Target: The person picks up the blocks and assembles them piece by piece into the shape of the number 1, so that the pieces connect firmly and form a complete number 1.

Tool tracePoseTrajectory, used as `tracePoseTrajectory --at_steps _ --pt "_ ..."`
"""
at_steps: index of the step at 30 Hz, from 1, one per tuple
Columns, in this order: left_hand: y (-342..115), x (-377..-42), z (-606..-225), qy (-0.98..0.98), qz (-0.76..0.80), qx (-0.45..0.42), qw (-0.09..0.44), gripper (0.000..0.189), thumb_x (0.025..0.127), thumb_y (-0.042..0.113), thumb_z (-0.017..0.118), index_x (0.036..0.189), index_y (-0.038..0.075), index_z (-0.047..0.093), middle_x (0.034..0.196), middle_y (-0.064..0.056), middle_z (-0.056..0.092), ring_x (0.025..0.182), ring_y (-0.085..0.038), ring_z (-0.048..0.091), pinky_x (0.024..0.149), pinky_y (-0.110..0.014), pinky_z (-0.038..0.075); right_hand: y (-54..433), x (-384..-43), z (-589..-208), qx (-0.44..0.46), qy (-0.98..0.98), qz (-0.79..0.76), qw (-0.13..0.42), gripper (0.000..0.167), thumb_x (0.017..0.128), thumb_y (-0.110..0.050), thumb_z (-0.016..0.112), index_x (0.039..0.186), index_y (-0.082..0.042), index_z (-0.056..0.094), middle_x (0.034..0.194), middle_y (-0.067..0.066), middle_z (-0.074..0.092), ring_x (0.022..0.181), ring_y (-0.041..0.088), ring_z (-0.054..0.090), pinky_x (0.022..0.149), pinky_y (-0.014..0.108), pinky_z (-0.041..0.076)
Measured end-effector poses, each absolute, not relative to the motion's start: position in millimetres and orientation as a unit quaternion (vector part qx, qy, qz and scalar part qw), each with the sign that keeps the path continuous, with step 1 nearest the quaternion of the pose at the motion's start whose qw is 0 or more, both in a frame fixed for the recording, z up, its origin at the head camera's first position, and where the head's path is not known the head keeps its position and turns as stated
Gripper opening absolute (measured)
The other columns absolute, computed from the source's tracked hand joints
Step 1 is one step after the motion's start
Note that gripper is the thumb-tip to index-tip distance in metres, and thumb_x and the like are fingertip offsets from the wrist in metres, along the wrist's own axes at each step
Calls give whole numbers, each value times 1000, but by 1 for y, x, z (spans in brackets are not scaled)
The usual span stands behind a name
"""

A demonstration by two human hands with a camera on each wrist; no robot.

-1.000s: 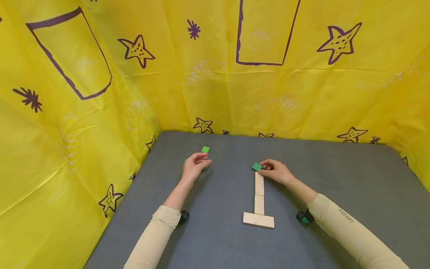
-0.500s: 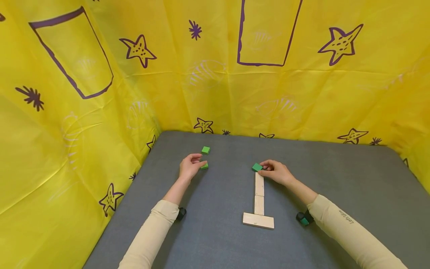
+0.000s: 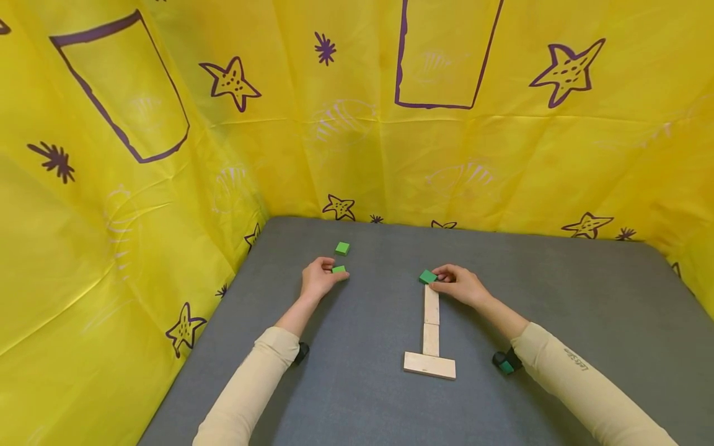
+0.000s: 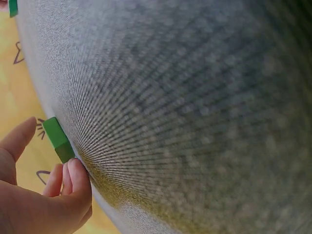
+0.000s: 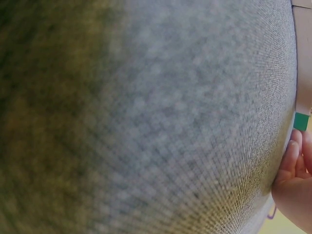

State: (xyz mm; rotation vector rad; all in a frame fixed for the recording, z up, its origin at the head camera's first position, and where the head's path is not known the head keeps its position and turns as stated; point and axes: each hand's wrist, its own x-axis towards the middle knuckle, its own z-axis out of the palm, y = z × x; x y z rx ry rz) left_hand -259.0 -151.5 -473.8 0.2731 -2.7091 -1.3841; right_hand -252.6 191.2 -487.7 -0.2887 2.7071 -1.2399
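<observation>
My left hand (image 3: 320, 277) lies at a light green block (image 3: 338, 269), with thumb and fingers on either side of it. In the left wrist view the fingertips (image 4: 78, 170) meet the lower end of this green block (image 4: 58, 139), while a small gap separates the thumb from it. Another light green block (image 3: 343, 248) sits just beyond. My right hand (image 3: 460, 285) pinches a darker green block (image 3: 427, 277) at the far end of a line of two wooden planks (image 3: 431, 305). In the right wrist view only part of that darker block (image 5: 301, 121) shows, by the fingertips.
A third plank (image 3: 429, 365) lies crosswise at the near end of the line, making an upside-down T. All of this rests on a dark grey table (image 3: 357, 396). Yellow cloth with purple drawings (image 3: 346, 155) hangs behind and along both sides.
My left hand first drew back left from the nearer light green block, then came round it, thumb now across its near side. The right hand and its darker block have stayed in place.
</observation>
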Motion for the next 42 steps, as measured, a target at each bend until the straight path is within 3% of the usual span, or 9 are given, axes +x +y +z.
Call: tracePoseTrajectory --at_steps 12,20,32,42 --pt "-149 -258 -474 -894 -436 83 60 49 72 17 86 112 -3 65 104 -17 67 98 -30 62 84 -41 50 191 -253 -488 -96 903 -413 74 41 88 -28 72 118 -2 64 102 10 62 91 24 53 78 34 42" --pt "-150 -259 -476 -898 -428 82 59 50 74 24 85 111 -3 65 103 -17 67 98 -29 62 84 -41 50 191 -253 -488 -96 903 -412 78 42 89 -30 72 119 -2 64 103 10 62 92 24 53 78 35 42" --pt "-148 -258 -476 -895 -433 77 71 46 74 18 85 110 -3 66 100 -17 68 94 -28 64 82 -41 50 191 -252 -487 -98 902 -414 74 41 88 -28 72 119 -2 64 103 11 62 92 24 54 79 35 42" --pt "-140 -253 -472 -890 -448 58 59 48 74 16 85 115 -2 66 108 -17 68 98 -29 64 86 -40 51 191 -252 -488 -102 902 -414 69 40 88 -27 72 118 -1 64 101 10 62 91 24 53 78 35 42"
